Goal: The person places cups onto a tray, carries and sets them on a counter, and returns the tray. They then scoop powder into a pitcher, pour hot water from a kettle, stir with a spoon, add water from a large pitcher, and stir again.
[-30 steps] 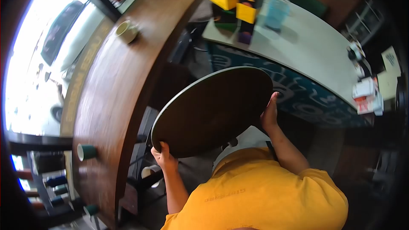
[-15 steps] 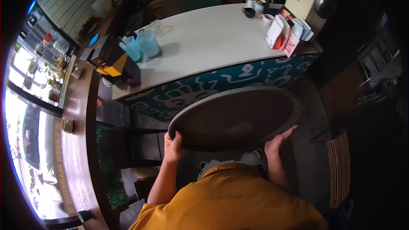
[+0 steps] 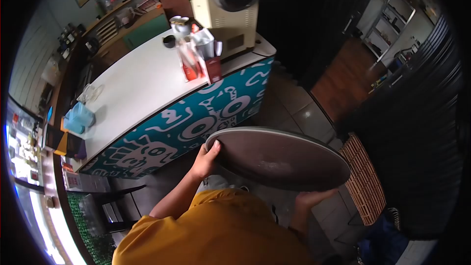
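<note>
A large round dark tray with a pale rim [image 3: 279, 159] is held out in front of my yellow shirt, tilted, its brown face towards me. My left hand [image 3: 206, 159] grips its left edge, the thumb over the rim. At the lower right edge, my right hand [image 3: 314, 198] supports the tray from below with its fingers stretched along the rim. Beyond the tray stands a white-topped counter [image 3: 142, 81] with a teal patterned front.
The counter bears blue containers [image 3: 79, 118], a dark and yellow box [image 3: 63, 143], packets in a holder [image 3: 196, 59] and a cream machine [image 3: 235, 19]. A woven chair [image 3: 363, 179] stands close at the right. Black curtains hang behind it.
My view has swung to the right along the counter, bringing the machine, curtains and woven chair into fuller view. The tray has stayed in both hands and now tilts down to the right.
</note>
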Available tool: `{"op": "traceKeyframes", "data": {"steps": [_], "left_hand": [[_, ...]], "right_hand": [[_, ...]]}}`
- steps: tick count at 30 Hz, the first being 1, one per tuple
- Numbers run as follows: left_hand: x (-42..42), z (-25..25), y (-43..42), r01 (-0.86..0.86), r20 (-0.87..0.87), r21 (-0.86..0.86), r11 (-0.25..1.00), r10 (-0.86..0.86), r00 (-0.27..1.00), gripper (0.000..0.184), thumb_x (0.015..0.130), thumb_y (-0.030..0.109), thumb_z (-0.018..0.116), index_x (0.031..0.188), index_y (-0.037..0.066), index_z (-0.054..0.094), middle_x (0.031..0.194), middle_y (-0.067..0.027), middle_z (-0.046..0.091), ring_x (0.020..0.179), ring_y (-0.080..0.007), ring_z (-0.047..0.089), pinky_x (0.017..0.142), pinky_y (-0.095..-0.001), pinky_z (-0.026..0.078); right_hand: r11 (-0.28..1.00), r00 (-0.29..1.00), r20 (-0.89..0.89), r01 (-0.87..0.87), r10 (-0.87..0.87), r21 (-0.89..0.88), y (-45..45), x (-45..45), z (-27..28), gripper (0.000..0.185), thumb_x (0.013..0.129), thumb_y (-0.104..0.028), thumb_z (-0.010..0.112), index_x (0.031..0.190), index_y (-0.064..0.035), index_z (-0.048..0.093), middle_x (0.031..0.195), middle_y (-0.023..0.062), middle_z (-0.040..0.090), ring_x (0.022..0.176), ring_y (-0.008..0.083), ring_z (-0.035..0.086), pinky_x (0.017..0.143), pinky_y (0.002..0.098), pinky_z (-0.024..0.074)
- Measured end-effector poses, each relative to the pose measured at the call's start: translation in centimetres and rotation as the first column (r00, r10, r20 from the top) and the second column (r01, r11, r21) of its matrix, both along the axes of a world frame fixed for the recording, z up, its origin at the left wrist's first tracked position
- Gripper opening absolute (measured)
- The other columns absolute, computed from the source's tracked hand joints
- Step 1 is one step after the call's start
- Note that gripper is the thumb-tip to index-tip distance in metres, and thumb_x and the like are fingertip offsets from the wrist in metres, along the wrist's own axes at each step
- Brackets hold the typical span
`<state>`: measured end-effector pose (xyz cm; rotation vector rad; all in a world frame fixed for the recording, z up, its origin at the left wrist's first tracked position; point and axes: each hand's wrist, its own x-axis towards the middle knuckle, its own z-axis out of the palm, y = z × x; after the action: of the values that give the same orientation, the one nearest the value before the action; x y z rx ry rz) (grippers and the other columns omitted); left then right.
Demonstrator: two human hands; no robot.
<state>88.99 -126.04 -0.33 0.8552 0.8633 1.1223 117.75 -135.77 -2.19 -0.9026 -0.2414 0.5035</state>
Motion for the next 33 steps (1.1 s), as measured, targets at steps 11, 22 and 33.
{"op": "traceKeyframes", "data": {"steps": [11,22,33], "left_hand": [[21.8,0.5,17.7,0.425,-0.155,0.008,0.905,-0.419,0.895,0.036,0.091,0.029,0.065,0.106,-0.004,0.065,0.095,-0.0036,0.066,0.091,-0.0103,0.057,0.084,-0.0277,0.046],[41.0,2.9,42.5,0.565,-0.032,-0.016,0.825,-0.565,0.825,0.043,0.094,0.036,0.061,0.111,-0.003,0.064,0.096,-0.003,0.066,0.089,-0.0096,0.057,0.082,-0.0266,0.048],[47.9,1.1,59.0,-0.001,-0.204,0.087,0.996,0.019,0.979,0.039,0.09,0.031,0.067,0.111,-0.001,0.063,0.097,-0.0023,0.066,0.091,-0.0103,0.056,0.085,-0.0277,0.046]], "right_hand": [[0.947,0.945,-0.074,0.314,-0.319,-0.072,8.4,15.7,-1.2,0.068,0.097,-0.057,0.026,0.144,-0.0084,0.03,0.147,0.0097,0.033,0.133,0.0277,0.034,0.111,0.0406,0.0271],[0.835,0.859,0.232,0.504,-0.457,-0.22,30.7,33.0,1.8,0.064,0.097,-0.054,0.023,0.141,-0.0088,0.034,0.14,0.0106,0.037,0.128,0.0266,0.038,0.108,0.0423,0.0308],[0.998,0.999,-0.013,-0.032,0.032,-0.051,59.3,47.0,0.2,0.069,0.098,-0.055,0.028,0.147,-0.0048,0.025,0.153,0.0112,0.023,0.138,0.0259,0.026,0.114,0.0399,0.0189]]}}
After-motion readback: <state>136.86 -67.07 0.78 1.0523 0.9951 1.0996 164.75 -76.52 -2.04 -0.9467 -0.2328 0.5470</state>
